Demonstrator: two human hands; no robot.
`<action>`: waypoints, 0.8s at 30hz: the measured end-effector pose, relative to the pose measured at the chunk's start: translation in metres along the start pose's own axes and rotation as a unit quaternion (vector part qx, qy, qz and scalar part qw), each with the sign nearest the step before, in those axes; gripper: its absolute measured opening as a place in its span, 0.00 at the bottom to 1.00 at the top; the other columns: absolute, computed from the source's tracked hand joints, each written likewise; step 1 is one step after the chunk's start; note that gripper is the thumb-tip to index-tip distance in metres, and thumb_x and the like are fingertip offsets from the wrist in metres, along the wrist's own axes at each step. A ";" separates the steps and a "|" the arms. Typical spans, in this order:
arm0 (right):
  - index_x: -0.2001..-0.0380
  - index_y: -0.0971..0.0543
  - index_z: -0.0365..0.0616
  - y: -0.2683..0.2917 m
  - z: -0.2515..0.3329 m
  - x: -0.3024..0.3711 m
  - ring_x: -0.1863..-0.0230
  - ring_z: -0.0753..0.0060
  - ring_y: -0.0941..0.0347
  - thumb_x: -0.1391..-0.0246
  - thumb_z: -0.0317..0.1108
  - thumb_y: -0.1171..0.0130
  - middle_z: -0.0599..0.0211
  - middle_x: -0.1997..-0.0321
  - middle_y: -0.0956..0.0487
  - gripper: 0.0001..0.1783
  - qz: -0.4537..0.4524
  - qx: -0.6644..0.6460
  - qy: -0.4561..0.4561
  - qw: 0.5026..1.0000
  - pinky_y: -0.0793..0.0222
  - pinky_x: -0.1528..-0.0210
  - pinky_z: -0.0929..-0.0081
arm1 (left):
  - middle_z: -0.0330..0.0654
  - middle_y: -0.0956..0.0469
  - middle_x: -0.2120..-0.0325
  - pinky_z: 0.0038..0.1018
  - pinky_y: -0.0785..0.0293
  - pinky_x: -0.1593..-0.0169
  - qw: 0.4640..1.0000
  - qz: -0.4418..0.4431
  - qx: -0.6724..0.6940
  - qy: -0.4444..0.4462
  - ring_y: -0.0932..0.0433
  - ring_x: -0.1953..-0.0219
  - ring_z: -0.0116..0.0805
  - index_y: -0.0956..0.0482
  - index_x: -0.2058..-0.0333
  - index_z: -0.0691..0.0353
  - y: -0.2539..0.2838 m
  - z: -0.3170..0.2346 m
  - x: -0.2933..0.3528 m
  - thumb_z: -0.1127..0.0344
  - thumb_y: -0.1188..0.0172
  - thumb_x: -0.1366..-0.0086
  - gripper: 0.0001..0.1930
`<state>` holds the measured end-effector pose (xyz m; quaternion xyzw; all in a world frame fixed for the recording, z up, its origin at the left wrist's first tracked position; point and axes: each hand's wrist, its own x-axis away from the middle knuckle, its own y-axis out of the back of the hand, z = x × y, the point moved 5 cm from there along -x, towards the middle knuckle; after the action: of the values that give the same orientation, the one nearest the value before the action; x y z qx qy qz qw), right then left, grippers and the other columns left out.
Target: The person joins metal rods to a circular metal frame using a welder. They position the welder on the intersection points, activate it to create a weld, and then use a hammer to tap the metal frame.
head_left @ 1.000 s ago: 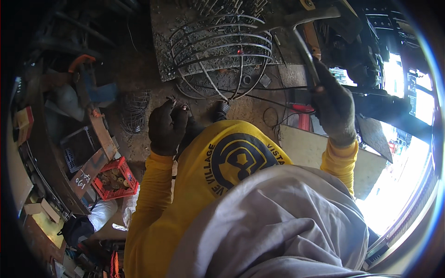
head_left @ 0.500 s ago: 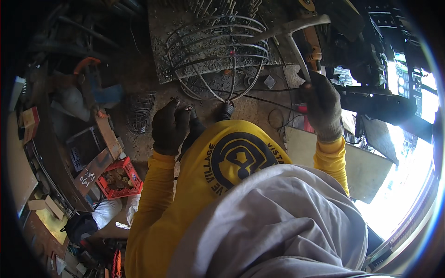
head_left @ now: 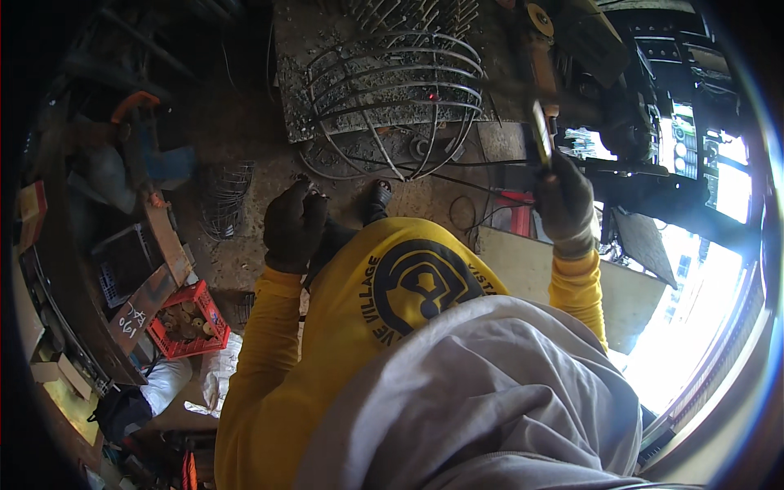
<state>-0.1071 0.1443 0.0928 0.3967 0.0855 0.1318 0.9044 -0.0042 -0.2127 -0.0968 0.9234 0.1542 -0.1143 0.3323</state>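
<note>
My right hand [head_left: 563, 204], in a dark work glove, is wrapped round the handle of a metal hammer [head_left: 541, 135]. The hammer is raised to the right of a rounded cage of bent metal rods [head_left: 377, 147], and motion blurs its head. The cage rests partly over a metal plate [head_left: 296, 106], with a small glowing red spot on one rod. On the near left side of the cage, apart from it, my gloved left hand [head_left: 294, 224] is closed with curled fingers. What it holds, if anything, is hidden.
Many short upright rods [head_left: 416, 15] stand at the plate's far end. An angle grinder [head_left: 541, 49] lies at the far right. Coiled wire [head_left: 229, 200] and a red crate [head_left: 220, 322] of discs sit left. Dark cables [head_left: 457, 173] cross the floor near a board [head_left: 531, 261].
The hammer has swung, its T-shaped head going from plainly seen to blurred. My left hand stays closed. The whole view has shifted slightly, and a red glow shows on the cage.
</note>
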 end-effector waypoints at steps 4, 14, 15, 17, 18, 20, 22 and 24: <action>0.47 0.20 0.41 -0.021 0.040 -0.014 0.77 0.56 0.22 0.48 0.27 0.38 0.60 0.76 0.22 0.22 0.047 0.171 0.172 0.969 0.27 0.74 0.64 | 0.52 0.16 0.69 0.37 0.20 0.63 1.000 0.024 -0.007 0.005 0.16 0.67 0.47 0.19 0.57 0.69 0.009 0.005 -0.003 0.64 0.36 0.37 0.15; 0.47 0.20 0.42 -0.020 0.049 -0.027 0.81 0.61 0.26 0.55 0.33 0.33 0.66 0.79 0.23 0.28 0.070 0.331 0.237 0.911 0.31 0.78 0.64 | 0.57 0.17 0.57 0.38 0.20 0.52 0.992 0.101 -0.019 0.073 0.16 0.56 0.50 0.21 0.51 0.71 0.006 0.026 0.013 0.66 0.39 0.36 0.18; 0.45 0.21 0.41 -0.017 0.050 -0.027 0.81 0.60 0.27 0.54 0.32 0.34 0.65 0.78 0.22 0.29 0.065 0.326 0.251 0.909 0.32 0.77 0.63 | 0.57 0.17 0.57 0.37 0.20 0.53 0.990 0.108 -0.016 0.083 0.16 0.56 0.50 0.21 0.51 0.71 0.004 0.026 0.013 0.66 0.39 0.35 0.18; 0.44 0.21 0.40 -0.014 0.050 -0.027 0.81 0.58 0.28 0.53 0.32 0.36 0.63 0.76 0.22 0.29 0.057 0.304 0.277 0.910 0.33 0.77 0.61 | 0.57 0.17 0.58 0.37 0.20 0.54 0.993 0.095 -0.025 0.062 0.16 0.58 0.49 0.21 0.50 0.71 0.003 0.022 0.010 0.66 0.38 0.35 0.18; 0.44 0.21 0.40 -0.013 0.050 -0.027 0.81 0.58 0.28 0.53 0.32 0.36 0.63 0.77 0.22 0.29 0.054 0.288 0.287 0.912 0.33 0.77 0.61 | 0.57 0.17 0.58 0.37 0.20 0.55 0.994 0.087 -0.029 0.052 0.16 0.59 0.49 0.21 0.50 0.71 0.003 0.020 0.009 0.66 0.38 0.35 0.18; 0.44 0.21 0.41 -0.013 0.051 -0.030 0.81 0.58 0.29 0.53 0.32 0.36 0.64 0.77 0.23 0.28 0.071 0.291 0.271 0.915 0.33 0.77 0.61 | 0.56 0.17 0.58 0.36 0.20 0.56 0.994 0.090 -0.021 0.058 0.16 0.60 0.48 0.21 0.50 0.71 0.000 0.023 0.011 0.66 0.37 0.36 0.18; 0.44 0.21 0.42 -0.019 0.051 -0.040 0.82 0.59 0.29 0.52 0.32 0.36 0.65 0.77 0.23 0.28 0.112 0.325 0.222 0.913 0.34 0.77 0.61 | 0.56 0.17 0.58 0.36 0.20 0.56 0.993 0.097 -0.022 0.057 0.16 0.60 0.47 0.21 0.50 0.71 -0.002 0.024 0.011 0.66 0.37 0.36 0.19; 0.44 0.21 0.44 -0.012 0.050 -0.036 0.82 0.60 0.30 0.52 0.32 0.36 0.66 0.78 0.25 0.28 0.072 0.285 0.276 0.915 0.34 0.77 0.62 | 0.56 0.17 0.59 0.35 0.19 0.56 0.992 0.109 -0.032 0.050 0.16 0.60 0.47 0.21 0.50 0.71 -0.001 0.022 0.011 0.66 0.36 0.36 0.19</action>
<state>-0.1262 0.0909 0.1190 0.5906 0.3367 0.2702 0.6818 0.0027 -0.2241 -0.1177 0.9282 0.0722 -0.0261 0.3640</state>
